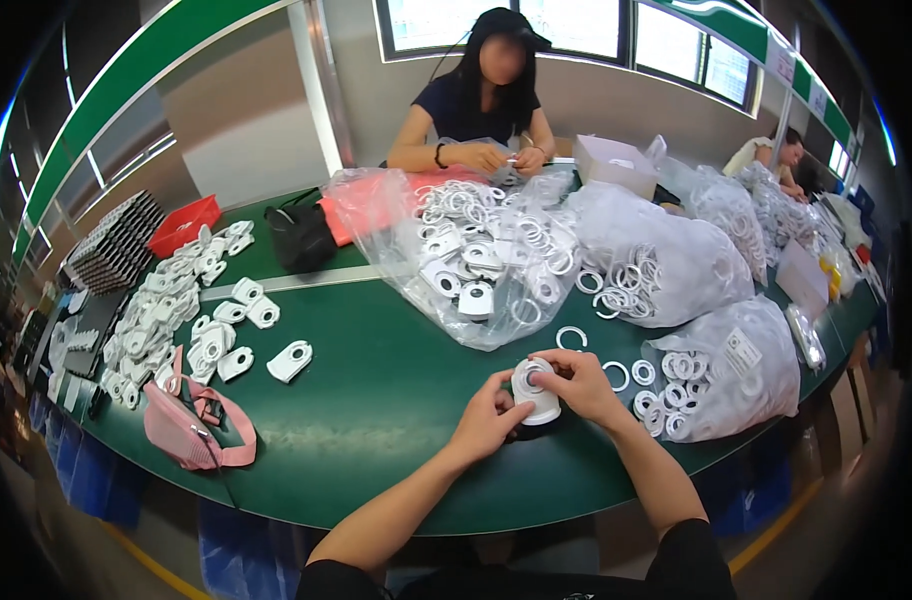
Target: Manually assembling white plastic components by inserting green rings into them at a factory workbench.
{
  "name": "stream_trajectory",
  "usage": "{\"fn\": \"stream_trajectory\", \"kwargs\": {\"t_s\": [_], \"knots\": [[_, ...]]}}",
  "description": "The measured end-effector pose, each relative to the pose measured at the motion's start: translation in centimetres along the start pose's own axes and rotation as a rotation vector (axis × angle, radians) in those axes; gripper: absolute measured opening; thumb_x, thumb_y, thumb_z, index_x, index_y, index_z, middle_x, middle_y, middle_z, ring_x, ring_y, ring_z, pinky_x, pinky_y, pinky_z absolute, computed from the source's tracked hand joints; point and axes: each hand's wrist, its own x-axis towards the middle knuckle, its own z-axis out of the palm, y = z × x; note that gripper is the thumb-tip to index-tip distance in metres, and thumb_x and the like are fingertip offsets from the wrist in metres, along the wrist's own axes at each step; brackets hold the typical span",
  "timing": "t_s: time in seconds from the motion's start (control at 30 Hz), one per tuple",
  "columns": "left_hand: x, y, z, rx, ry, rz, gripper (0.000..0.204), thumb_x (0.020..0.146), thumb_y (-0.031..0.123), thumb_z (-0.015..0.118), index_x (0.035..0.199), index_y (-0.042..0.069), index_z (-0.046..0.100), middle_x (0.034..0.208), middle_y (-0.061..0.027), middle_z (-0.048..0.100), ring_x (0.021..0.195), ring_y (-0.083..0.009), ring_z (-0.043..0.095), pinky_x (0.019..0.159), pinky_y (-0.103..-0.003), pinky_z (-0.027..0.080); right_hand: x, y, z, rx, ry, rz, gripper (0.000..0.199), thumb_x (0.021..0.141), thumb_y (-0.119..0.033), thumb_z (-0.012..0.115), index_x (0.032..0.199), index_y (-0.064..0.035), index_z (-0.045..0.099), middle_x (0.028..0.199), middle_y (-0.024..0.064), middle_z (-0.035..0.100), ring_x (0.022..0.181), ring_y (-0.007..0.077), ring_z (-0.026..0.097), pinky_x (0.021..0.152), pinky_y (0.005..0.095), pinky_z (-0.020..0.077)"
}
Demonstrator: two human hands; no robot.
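Note:
Above the near side of the green table, both my hands are closed around a white plastic part [544, 410] with a round, ringed opening at its upper end. My left hand [489, 418] grips its left side, thumb across the lower front. From the other side my right hand [580, 384] holds it, fingers at the top rim and thumb at the round opening. Just beyond my right hand lie a thin white open ring [571, 338] and a white ring [616, 376]. Several thicker white rings [666, 408] spill from a clear plastic bag [741, 375] at the right.
White flat plastic parts [156, 320] are heaped at the left, near a pink bag [181, 430], a red bin [184, 225] and a black bag [301, 237]. An open plastic bag [491, 335] of white parts lies mid-table. Across the table, a person [481, 110] handles small parts.

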Motion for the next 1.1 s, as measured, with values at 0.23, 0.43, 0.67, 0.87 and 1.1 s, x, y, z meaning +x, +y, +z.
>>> {"fn": "stream_trajectory", "kwargs": {"t_s": [0.23,0.43,0.67,0.87,1.1], "knots": [[-0.6,-0.3,1.0,0.403,0.197,0.267,0.023,0.079,0.018,0.067,0.081,-0.001,0.053,0.065,-0.0104,0.06,0.054,-0.0197,0.057,0.053,-0.032,0.044,0.1,1.2,2.0,0.103,0.12,0.093,0.02,0.08,-0.015,0.069,0.089,0.0005,0.062,0.08,0.0035,0.064,0.072,0.0068,0.057,0.063,0.0215,0.0464],[0.2,-0.8,-0.5,0.26,0.089,0.189,0.022,0.081,0.018,0.066,0.083,0.001,0.053,0.064,-0.0069,0.058,0.054,-0.015,0.055,0.051,-0.028,0.043,-0.1,0.2,0.2,0.042,-0.078,0.043,0.035,0.076,-0.009,0.07,0.108,0.002,0.059,0.092,0.0055,0.065,0.08,0.0093,0.06,0.072,0.0231,0.0486],[0.3,0.3,-0.9,0.033,-0.058,0.029,0.018,0.084,0.017,0.064,0.083,0.003,0.053,0.064,-0.0024,0.055,0.054,-0.0082,0.051,0.05,-0.025,0.041,0.2,0.3,0.1,-0.16,0.047,-0.088,0.018,0.086,-0.011,0.061,0.096,0.0033,0.063,0.073,0.0049,0.064,0.064,0.0053,0.054,0.057,0.0218,0.0433],[-0.6,0.3,-1.8,0.432,-0.081,0.144,0.024,0.08,0.023,0.065,0.084,0.003,0.053,0.066,-0.0071,0.055,0.057,-0.0178,0.053,0.054,-0.031,0.041,0.2,1.3,0.8,-0.278,0.07,-0.064,0.026,0.079,-0.023,0.07,0.07,-0.0012,0.06,0.054,0.0,0.053,0.048,0.004,0.043,0.044,0.0225,0.0329],[-2.8,2.6,-11.2,0.594,0.029,0.02,0.024,0.083,0.021,0.06,0.094,0.0,0.058,0.079,-0.0098,0.061,0.071,-0.0169,0.056,0.064,-0.033,0.046,-0.4,-0.4,0.4,-0.468,0.01,-0.19,0.026,0.072,-0.028,0.076,0.079,-0.0054,0.067,0.072,0.0037,0.063,0.06,0.0118,0.057,0.055,0.0248,0.0451]]}}
